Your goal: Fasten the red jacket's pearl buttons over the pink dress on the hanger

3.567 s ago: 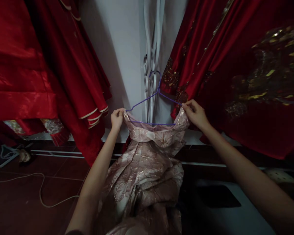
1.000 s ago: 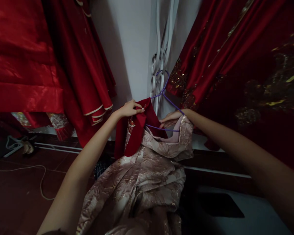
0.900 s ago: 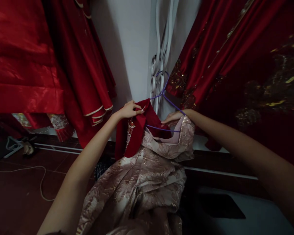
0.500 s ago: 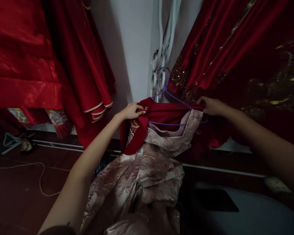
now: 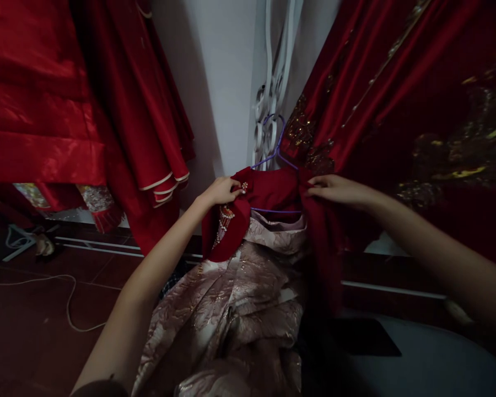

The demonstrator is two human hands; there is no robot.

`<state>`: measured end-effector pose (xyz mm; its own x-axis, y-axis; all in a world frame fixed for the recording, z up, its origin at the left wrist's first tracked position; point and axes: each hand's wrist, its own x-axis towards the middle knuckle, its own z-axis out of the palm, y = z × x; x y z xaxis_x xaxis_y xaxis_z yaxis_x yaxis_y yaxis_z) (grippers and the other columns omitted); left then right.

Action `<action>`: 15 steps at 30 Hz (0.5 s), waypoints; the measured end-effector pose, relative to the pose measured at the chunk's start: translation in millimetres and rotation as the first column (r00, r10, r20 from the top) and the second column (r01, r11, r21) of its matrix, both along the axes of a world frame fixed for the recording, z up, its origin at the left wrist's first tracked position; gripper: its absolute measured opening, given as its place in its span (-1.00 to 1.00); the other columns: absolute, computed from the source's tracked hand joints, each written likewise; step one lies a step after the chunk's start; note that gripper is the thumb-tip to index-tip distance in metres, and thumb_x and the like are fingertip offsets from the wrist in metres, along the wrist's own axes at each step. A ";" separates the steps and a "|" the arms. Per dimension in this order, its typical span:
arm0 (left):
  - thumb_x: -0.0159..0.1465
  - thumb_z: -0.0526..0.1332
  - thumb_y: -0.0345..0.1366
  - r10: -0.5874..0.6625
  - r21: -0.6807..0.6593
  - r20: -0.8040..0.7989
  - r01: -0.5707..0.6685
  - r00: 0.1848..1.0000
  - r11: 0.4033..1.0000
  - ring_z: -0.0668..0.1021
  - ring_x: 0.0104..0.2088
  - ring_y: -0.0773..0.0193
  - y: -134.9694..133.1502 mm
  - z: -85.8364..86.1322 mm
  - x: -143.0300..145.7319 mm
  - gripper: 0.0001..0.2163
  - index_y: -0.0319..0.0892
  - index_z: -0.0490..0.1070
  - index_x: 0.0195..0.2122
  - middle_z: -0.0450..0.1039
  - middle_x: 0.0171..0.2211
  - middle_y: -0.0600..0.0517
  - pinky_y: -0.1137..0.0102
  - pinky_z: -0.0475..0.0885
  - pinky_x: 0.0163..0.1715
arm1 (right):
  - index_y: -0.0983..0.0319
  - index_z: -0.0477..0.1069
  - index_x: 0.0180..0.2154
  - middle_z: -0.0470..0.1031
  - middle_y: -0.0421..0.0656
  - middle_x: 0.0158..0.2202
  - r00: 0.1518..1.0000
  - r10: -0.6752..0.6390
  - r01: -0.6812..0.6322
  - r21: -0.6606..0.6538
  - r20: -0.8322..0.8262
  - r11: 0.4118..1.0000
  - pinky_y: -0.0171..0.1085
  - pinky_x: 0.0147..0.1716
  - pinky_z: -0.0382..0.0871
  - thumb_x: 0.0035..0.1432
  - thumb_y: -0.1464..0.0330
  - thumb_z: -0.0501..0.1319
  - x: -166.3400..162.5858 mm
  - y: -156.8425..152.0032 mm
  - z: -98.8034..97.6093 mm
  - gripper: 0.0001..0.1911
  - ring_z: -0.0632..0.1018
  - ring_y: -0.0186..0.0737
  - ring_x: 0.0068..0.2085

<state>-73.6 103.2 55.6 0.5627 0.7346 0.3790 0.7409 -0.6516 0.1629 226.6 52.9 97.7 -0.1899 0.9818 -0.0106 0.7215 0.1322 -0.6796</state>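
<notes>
A purple wire hanger (image 5: 273, 160) hooks on a white scrolled metal grille (image 5: 268, 99). On it hangs a pink brocade dress (image 5: 240, 298), and a dark red velvet garment (image 5: 273, 193) with bead trim is draped over the dress's shoulders. My left hand (image 5: 221, 191) pinches the red garment's left shoulder at the hanger's end. At the right shoulder, my right hand (image 5: 334, 190) grips the red cloth, fingers closed on it.
Red satin gowns (image 5: 86, 110) hang at left, and red gowns with gold embroidery (image 5: 417, 110) at right. A white wall (image 5: 219, 82) lies behind. A white cord (image 5: 66, 309) trails over the dark red floor. A white surface (image 5: 417, 364) sits at lower right.
A red velvet garment has been brought onto the hanger over the pink dress. My right hand has pulled its right side across and down over the dress's right shoulder.
</notes>
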 end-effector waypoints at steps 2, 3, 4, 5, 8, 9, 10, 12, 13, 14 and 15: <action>0.20 0.03 -0.12 0.014 0.033 0.017 -0.014 1.000 0.999 0.41 -0.42 0.28 -3.8 -1.9 1.1 -0.70 -0.18 0.46 -0.36 0.43 -0.43 -0.01 0.41 0.25 -0.33 | 0.23 0.32 -0.41 0.37 -0.22 -0.53 0.997 -0.075 0.076 0.087 -0.007 0.993 -0.36 -0.52 0.19 -0.01 0.33 0.15 -22.8 1.9 -14.9 -0.90 0.31 -0.36 -0.54; 0.20 0.03 -0.11 0.024 0.042 0.028 -0.026 0.999 0.999 0.42 -0.39 0.26 -5.4 -2.5 1.4 -0.70 -0.18 0.46 -0.35 0.43 -0.41 -0.01 0.39 0.27 -0.30 | 0.22 0.29 -0.43 0.34 -0.24 -0.55 0.996 -0.077 0.081 0.132 -0.037 0.988 -0.37 -0.53 0.18 -0.02 0.35 0.13 -33.2 1.8 -21.3 -0.93 0.30 -0.37 -0.55; 0.21 0.03 -0.11 0.036 0.040 0.038 -0.037 0.999 0.999 0.43 -0.36 0.24 -6.8 -2.9 1.7 -0.71 -0.17 0.46 -0.35 0.43 -0.39 -0.02 0.38 0.28 -0.27 | 0.21 0.26 -0.43 0.31 -0.25 -0.57 0.996 -0.013 0.027 0.167 -0.085 0.986 -0.38 -0.55 0.16 -0.01 0.36 0.10 -42.5 0.8 -26.9 -0.95 0.29 -0.37 -0.56; 0.21 0.04 -0.11 0.047 0.029 0.048 -0.049 0.998 0.998 0.43 -0.32 0.23 -8.3 -3.1 2.0 -0.71 -0.17 0.46 -0.34 0.43 -0.38 -0.02 0.36 0.29 -0.23 | 0.20 0.24 -0.43 0.29 -0.26 -0.57 0.988 0.065 -0.036 0.198 -0.139 0.980 -0.39 -0.56 0.17 -0.01 0.37 0.08 -50.4 -1.1 -31.8 -0.96 0.29 -0.37 -0.55; 0.21 0.07 -0.12 0.098 0.004 0.114 -0.099 0.989 0.995 0.41 -0.15 0.14 -16.5 -5.5 5.9 -0.74 -0.15 0.46 -0.33 0.41 -0.26 -0.06 0.23 0.26 -0.08 | 0.17 0.16 -0.43 0.28 -0.29 -0.55 0.947 0.223 -0.147 0.304 -0.231 0.941 -0.41 -0.53 0.23 0.00 0.35 0.07 -63.5 -9.8 -46.0 -0.94 0.32 -0.37 -0.52; 0.20 0.08 -0.12 0.126 0.018 0.167 -0.131 0.978 0.991 0.38 -0.07 0.11 -21.5 -7.8 9.1 -0.75 -0.15 0.46 -0.32 0.38 -0.18 -0.08 0.18 0.23 -0.03 | 0.17 0.16 -0.42 0.30 -0.28 -0.53 0.942 0.233 -0.146 0.335 -0.239 0.931 -0.40 -0.50 0.26 0.01 0.35 0.07 -64.6 -13.0 -51.7 -0.93 0.34 -0.36 -0.50; 0.20 0.09 -0.13 0.152 0.042 0.239 -0.167 0.959 0.985 0.33 0.01 0.08 -27.7 -11.4 13.6 -0.76 -0.14 0.45 -0.31 0.33 -0.08 -0.10 0.13 0.18 0.02 | 0.17 0.16 -0.40 0.34 -0.27 -0.50 0.944 0.224 -0.125 0.365 -0.242 0.923 -0.39 -0.46 0.29 0.01 0.35 0.08 -64.6 -16.3 -58.0 -0.92 0.37 -0.35 -0.46; 0.22 0.07 -0.14 0.173 0.083 0.426 -0.230 0.888 0.970 0.22 0.13 0.09 -43.7 -22.4 27.5 -0.77 -0.14 0.44 -0.31 0.19 0.09 -0.09 0.11 0.09 0.12 | 0.16 0.19 -0.32 0.40 -0.21 -0.40 0.953 0.147 -0.016 0.438 -0.266 0.899 -0.34 -0.37 0.34 0.03 0.33 0.10 -63.6 -23.0 -71.7 -0.88 0.43 -0.30 -0.38; 0.25 0.04 -0.15 0.162 0.087 0.526 -0.243 0.835 0.966 0.20 0.16 0.13 -52.7 -29.8 36.8 -0.76 -0.15 0.42 -0.31 0.14 0.13 -0.07 0.15 0.06 0.15 | 0.17 0.20 -0.28 0.41 -0.18 -0.36 0.948 0.086 0.079 0.487 -0.307 0.870 -0.31 -0.34 0.35 0.05 0.32 0.10 -63.5 -26.6 -78.3 -0.85 0.45 -0.27 -0.34; 0.27 0.00 -0.15 0.146 0.072 0.626 -0.244 0.766 0.967 0.20 0.16 0.18 -61.9 -38.0 47.5 -0.74 -0.15 0.40 -0.28 0.12 0.14 -0.07 0.20 0.07 0.17 | 0.17 0.19 -0.23 0.41 -0.16 -0.33 0.929 0.023 0.193 0.537 -0.369 0.821 -0.29 -0.31 0.35 0.06 0.31 0.10 -64.1 -30.2 -84.3 -0.80 0.46 -0.26 -0.32; 0.29 -0.04 -0.15 0.135 0.045 0.720 -0.240 0.681 0.970 0.22 0.16 0.22 -70.6 -46.8 59.2 -0.73 -0.15 0.38 -0.24 0.13 0.15 -0.06 0.25 0.09 0.17 | 0.17 0.17 -0.19 0.40 -0.13 -0.30 0.894 -0.030 0.315 0.580 -0.447 0.751 -0.28 -0.30 0.35 0.07 0.29 0.11 -65.5 -33.8 -89.2 -0.76 0.46 -0.25 -0.30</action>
